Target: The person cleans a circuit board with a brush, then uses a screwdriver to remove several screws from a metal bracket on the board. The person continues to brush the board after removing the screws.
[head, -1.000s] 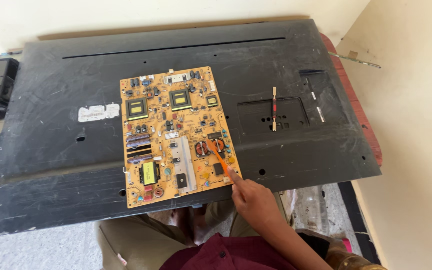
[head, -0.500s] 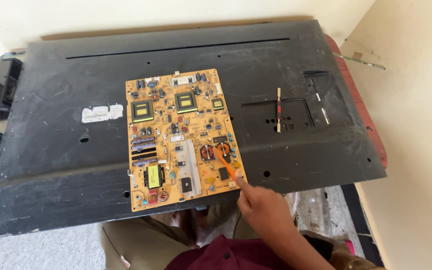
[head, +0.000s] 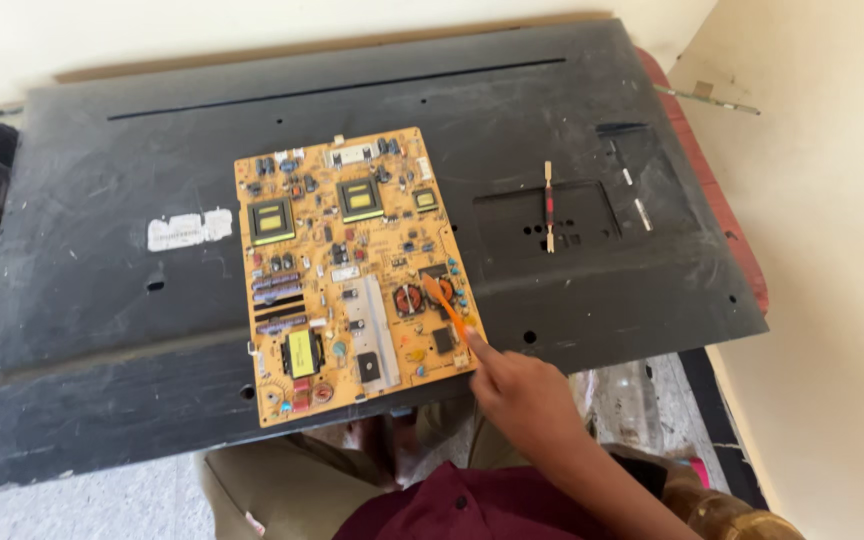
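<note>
While the big black panel (head: 572, 130) lies flat across the view, a yellow circuit board (head: 352, 270) rests on its middle, lying slightly turned so that its long sides run up and down the picture. The right hand (head: 517, 385) comes in from the lower right, just off the board's lower right corner, and is closed around a thin orange stick (head: 447, 308). The stick slants up and to the left from the fingers, and its tip sits on the board beside two round reddish coils (head: 422, 296) near the board's right edge. Whether the tip actually presses a part or only hovers over it cannot be told. The left hand is not in view.

The board carries two square dark parts with yellow frames (head: 271, 220) near its top, a yellow block (head: 301, 352) near its lower left, and a pale strip (head: 377, 335) down its lower middle. To the left of the board a white label (head: 188, 230) is stuck on the panel. To the right, well apart from the board, a small stick with a red and black middle (head: 549, 207) lies upright in the picture over a shallow square recess (head: 592, 220). The person's maroon sleeve (head: 492, 505) and tan trousers (head: 272, 490) show under the panel's near edge.
</note>
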